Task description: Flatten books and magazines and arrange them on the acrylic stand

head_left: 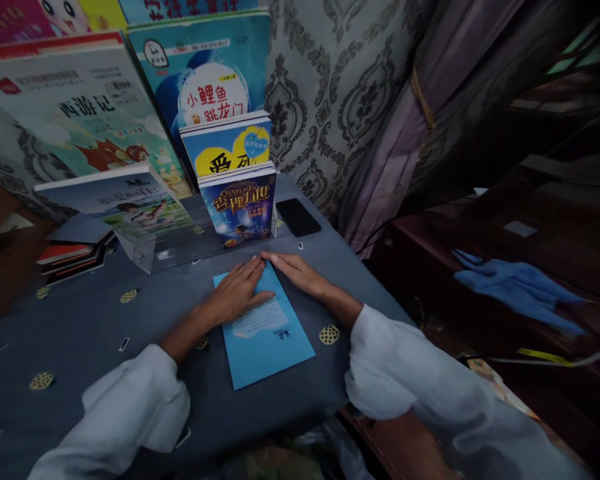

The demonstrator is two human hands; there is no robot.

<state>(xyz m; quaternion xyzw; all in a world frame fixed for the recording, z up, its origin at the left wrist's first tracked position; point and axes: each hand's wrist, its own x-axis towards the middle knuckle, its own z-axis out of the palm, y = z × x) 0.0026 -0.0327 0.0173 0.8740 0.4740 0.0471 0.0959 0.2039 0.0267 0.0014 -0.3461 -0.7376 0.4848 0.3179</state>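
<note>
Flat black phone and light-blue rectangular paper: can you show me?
Flat black phone (299,217): head view, middle of its dark top surface.
Light-blue rectangular paper (261,321): head view, on its pale text panel.

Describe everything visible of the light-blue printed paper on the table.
The light-blue printed paper, rectangular and smooth-looking, lies flat, slightly skewed, on the gray tablecloth. It bears a pale text panel, too small to read, and dark characters. The left hand rests over its far part; the right hand is at its far right corner. Sheet or booklet: can't tell.
</note>
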